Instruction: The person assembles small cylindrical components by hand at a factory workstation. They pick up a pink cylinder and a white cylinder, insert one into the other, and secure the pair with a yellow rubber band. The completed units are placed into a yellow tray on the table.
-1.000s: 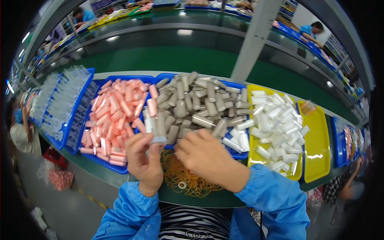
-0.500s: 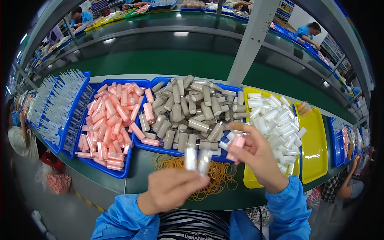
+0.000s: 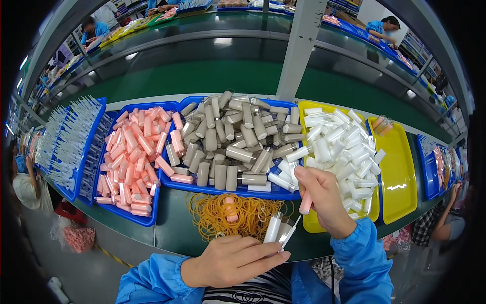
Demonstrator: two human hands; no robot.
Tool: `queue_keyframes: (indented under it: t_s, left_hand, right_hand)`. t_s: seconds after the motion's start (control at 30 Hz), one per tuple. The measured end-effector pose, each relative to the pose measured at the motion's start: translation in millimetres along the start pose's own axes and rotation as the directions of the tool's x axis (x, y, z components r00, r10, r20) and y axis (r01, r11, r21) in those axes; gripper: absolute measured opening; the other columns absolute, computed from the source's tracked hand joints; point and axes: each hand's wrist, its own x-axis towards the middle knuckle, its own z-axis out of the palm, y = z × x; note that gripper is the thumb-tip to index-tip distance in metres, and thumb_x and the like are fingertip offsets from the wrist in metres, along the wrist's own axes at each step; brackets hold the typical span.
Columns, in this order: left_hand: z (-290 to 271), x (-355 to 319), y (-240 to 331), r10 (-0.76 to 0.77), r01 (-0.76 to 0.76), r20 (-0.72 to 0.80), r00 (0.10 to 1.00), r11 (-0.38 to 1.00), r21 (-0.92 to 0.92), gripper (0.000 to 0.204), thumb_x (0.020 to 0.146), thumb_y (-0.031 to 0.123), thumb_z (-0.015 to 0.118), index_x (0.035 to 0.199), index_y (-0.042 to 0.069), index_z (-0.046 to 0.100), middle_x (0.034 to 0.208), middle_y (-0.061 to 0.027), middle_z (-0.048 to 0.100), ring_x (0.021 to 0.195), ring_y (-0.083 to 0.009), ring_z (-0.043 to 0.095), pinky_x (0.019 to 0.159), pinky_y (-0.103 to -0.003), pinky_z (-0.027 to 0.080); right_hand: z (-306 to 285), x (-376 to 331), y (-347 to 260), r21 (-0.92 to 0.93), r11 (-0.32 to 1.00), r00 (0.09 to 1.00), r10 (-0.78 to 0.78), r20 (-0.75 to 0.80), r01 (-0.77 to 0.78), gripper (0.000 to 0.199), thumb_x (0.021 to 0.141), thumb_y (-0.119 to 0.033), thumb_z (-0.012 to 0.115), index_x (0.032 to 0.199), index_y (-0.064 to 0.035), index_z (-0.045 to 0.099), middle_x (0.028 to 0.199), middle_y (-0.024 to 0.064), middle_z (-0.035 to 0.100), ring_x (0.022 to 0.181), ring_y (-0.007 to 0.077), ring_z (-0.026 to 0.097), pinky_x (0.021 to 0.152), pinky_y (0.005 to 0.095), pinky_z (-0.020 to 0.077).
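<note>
The left hand (image 3: 230, 261) pinches a small bundle of white and clear tubes (image 3: 280, 229), which stick up just past its fingertips. The right hand (image 3: 324, 200) is closed on a pink tube (image 3: 306, 202) — just beyond it lies the yellow tray (image 3: 400, 172) of white tubes, and rubber bands (image 3: 233, 215) sit between the hands.

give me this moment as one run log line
left hand: holds white and grey tubes | right hand: holds pink tube over yellow tray | rubber band pile between hands
</note>
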Motion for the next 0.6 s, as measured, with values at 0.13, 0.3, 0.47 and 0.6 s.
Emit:
queue_keyframes:
  t_s: [0.13, 0.3, 0.47, 0.6]
  left_hand:
    - [6, -4, -4, -0.010, 0.010, -0.027, 1.000, 1.000, -0.003, 0.042, 0.078, 0.014, 0.063, 0.119, 0.008, 0.070, 0.112, -0.0037, 0.068, 0.077, -0.0117, 0.063, 0.060, -0.024, 0.049]
    - [7, -5, 1, -0.016, 0.014, 0.025, 1.000, 0.999, 0.048, 0.043, 0.079, 0.015, 0.062, 0.120, 0.008, 0.069, 0.111, -0.0030, 0.067, 0.076, -0.0115, 0.062, 0.060, -0.025, 0.048]
    - [7, -7, -1, -0.076, 0.081, -0.062, 0.995, 0.994, 0.079, 0.044, 0.070, 0.009, 0.069, 0.114, 0.012, 0.074, 0.107, -0.0034, 0.070, 0.073, -0.0137, 0.066, 0.057, -0.027, 0.050]
    - [4, -7, -4, -0.086, 0.098, -0.103, 0.991, 0.988, 0.117, 0.043, 0.069, 0.008, 0.068, 0.112, 0.012, 0.075, 0.107, -0.0038, 0.070, 0.072, -0.0144, 0.066, 0.058, -0.028, 0.051]
  right_hand:
    - [1, -3, 9, -0.087, 0.995, 0.994, 0.059, 0.091, -0.051, 0.046, 0.100, -0.033, 0.062, 0.064, -0.0048, 0.053, 0.052, -0.0005, 0.052, 0.045, 0.0071, 0.056, 0.044, 0.0225, 0.0352]
    - [12, -11, -2, -0.276, 0.961, 0.982, 0.072, 0.177, -0.021, 0.039, 0.101, -0.030, 0.060, 0.074, -0.0027, 0.056, 0.059, 0.0006, 0.055, 0.049, 0.0079, 0.060, 0.046, 0.0219, 0.0398]
    - [6, -14, -6, 0.021, 1.000, 0.964, -0.008, 0.267, 0.002, 0.023, 0.102, -0.019, 0.058, 0.112, 0.0015, 0.058, 0.093, 0.0076, 0.063, 0.073, 0.0110, 0.067, 0.065, 0.0224, 0.0502]
    - [4, -19, -5, 0.105, 0.993, 0.971, -0.070, 0.230, 0.047, 0.029, 0.100, -0.014, 0.061, 0.125, 0.0017, 0.057, 0.102, 0.0093, 0.065, 0.089, 0.0127, 0.066, 0.079, 0.0256, 0.0528]
